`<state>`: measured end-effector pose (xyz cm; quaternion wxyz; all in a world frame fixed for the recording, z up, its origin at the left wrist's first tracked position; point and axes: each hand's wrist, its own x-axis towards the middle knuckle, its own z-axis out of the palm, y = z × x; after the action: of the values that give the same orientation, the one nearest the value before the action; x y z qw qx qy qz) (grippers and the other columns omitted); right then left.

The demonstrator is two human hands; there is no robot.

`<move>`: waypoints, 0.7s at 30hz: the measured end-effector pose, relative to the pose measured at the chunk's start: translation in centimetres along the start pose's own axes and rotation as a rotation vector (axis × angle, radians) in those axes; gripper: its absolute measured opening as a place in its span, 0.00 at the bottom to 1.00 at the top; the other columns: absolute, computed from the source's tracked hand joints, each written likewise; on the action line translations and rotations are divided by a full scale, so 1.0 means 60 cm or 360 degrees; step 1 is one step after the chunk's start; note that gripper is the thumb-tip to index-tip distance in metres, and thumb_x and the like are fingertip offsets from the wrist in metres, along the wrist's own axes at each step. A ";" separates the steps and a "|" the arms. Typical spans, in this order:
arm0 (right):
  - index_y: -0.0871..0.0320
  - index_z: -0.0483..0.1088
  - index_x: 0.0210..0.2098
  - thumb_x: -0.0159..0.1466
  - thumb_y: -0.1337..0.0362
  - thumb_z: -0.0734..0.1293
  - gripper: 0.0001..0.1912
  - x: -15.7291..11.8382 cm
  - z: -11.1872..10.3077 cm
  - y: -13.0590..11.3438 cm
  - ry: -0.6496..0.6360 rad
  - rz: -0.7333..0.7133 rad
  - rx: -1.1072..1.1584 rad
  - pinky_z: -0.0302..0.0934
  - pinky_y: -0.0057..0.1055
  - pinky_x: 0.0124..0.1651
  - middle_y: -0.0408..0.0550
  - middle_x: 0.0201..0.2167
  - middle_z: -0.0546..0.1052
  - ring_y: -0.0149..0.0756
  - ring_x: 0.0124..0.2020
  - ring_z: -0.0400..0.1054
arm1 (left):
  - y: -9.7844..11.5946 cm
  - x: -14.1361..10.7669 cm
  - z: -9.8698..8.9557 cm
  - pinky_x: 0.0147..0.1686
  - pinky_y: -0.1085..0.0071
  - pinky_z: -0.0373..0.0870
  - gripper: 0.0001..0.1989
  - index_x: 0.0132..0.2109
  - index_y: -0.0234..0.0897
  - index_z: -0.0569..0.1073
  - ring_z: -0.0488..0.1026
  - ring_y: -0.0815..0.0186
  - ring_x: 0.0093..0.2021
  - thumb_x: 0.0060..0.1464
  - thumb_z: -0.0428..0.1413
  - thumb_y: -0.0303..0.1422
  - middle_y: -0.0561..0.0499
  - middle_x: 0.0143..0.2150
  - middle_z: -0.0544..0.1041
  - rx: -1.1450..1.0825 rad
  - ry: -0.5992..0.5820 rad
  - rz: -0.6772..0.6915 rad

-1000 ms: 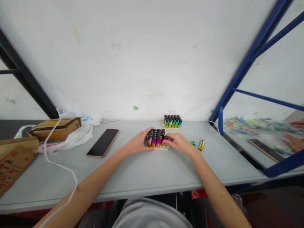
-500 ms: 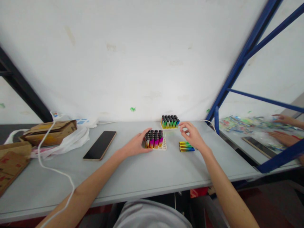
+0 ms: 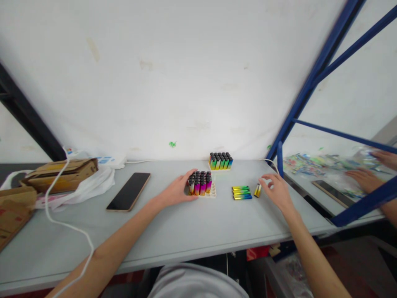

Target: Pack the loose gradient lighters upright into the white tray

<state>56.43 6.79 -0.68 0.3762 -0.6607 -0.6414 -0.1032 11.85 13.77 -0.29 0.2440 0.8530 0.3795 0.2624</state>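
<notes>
Pink, orange and silver lighters with black tops [image 3: 202,185] stand packed in a white tray [image 3: 212,193] whose right edge shows bare slots. My left hand [image 3: 179,190] is wrapped round the left side of this group. Behind, a second tray of green-blue lighters [image 3: 220,161] stands near the wall. Several green, yellow and blue lighters [image 3: 242,193] lie side by side to the right. A single gold lighter [image 3: 257,190] lies apart from them. My right hand [image 3: 277,191] is just right of it, fingers curled but apart, holding nothing.
A black phone [image 3: 129,192] lies on the left of the grey table [image 3: 192,231]. Beyond it are cardboard boxes [image 3: 62,174], a plastic bag and a white cable. A blue metal frame [image 3: 297,95] rises on the right. Another person's hands [image 3: 366,180] work behind it beside a phone.
My right hand has moved right, away from the row of lighters. A gold lighter now shows on the table beside it. My left hand stays at the tray.
</notes>
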 end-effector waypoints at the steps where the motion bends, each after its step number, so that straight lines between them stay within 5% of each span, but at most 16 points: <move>1: 0.58 0.76 0.42 0.71 0.47 0.62 0.21 -0.001 0.005 0.005 -0.0072 0.0073 -0.0067 0.69 0.42 0.44 0.56 0.38 0.80 0.41 0.28 0.72 | -0.001 0.000 0.000 0.63 0.53 0.72 0.55 0.78 0.43 0.51 0.76 0.46 0.61 0.52 0.69 0.45 0.38 0.66 0.73 0.0002 0.0001 -0.0001; 6: 0.62 0.74 0.51 0.68 0.50 0.69 0.22 0.008 0.025 0.015 -0.0473 0.0413 -0.0373 0.67 0.40 0.43 0.58 0.34 0.83 0.54 0.41 0.79 | -0.002 -0.001 0.001 0.64 0.52 0.70 0.55 0.79 0.43 0.51 0.74 0.45 0.63 0.52 0.70 0.45 0.38 0.66 0.74 0.0030 0.0016 0.0017; 10: 0.60 0.76 0.51 0.63 0.57 0.73 0.20 0.036 0.031 0.008 -0.0572 0.0519 -0.0183 0.68 0.40 0.44 0.57 0.37 0.85 0.53 0.43 0.80 | -0.001 -0.002 0.000 0.64 0.53 0.70 0.55 0.78 0.43 0.51 0.74 0.46 0.63 0.52 0.69 0.45 0.39 0.66 0.74 0.0033 0.0011 0.0013; 13: 0.57 0.79 0.42 0.60 0.53 0.74 0.16 0.053 0.033 -0.016 -0.0543 0.0515 0.0288 0.69 0.39 0.43 0.54 0.36 0.84 0.49 0.38 0.80 | 0.001 -0.001 -0.001 0.65 0.53 0.69 0.55 0.79 0.43 0.51 0.74 0.46 0.64 0.52 0.69 0.45 0.39 0.66 0.73 0.0037 0.0006 0.0014; 15: 0.57 0.79 0.40 0.59 0.45 0.74 0.22 0.058 0.034 -0.045 -0.0505 0.0518 0.0744 0.69 0.38 0.39 0.54 0.36 0.83 0.47 0.36 0.79 | 0.002 -0.001 -0.001 0.65 0.53 0.69 0.55 0.78 0.43 0.51 0.74 0.46 0.64 0.51 0.69 0.45 0.39 0.66 0.74 0.0030 0.0011 0.0014; 19: 0.55 0.75 0.46 0.57 0.37 0.75 0.31 0.064 0.036 -0.128 -0.0494 0.0571 0.1543 0.67 0.32 0.33 0.49 0.39 0.81 0.37 0.32 0.76 | 0.007 -0.002 -0.002 0.64 0.53 0.70 0.54 0.78 0.43 0.53 0.75 0.46 0.63 0.50 0.70 0.44 0.39 0.66 0.74 -0.0005 0.0034 0.0015; 21: 0.52 0.70 0.48 0.58 0.36 0.74 0.31 0.070 0.040 -0.172 -0.0582 0.0616 0.1763 0.62 0.28 0.27 0.42 0.32 0.78 0.31 0.24 0.69 | 0.009 -0.003 -0.003 0.64 0.53 0.71 0.54 0.78 0.42 0.53 0.75 0.46 0.62 0.51 0.70 0.44 0.38 0.66 0.74 -0.0017 0.0027 0.0010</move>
<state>46.73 10.45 4.02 0.5593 -0.4786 -0.5221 0.4307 11.93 13.35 0.14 0.2446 0.8506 0.3776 0.2724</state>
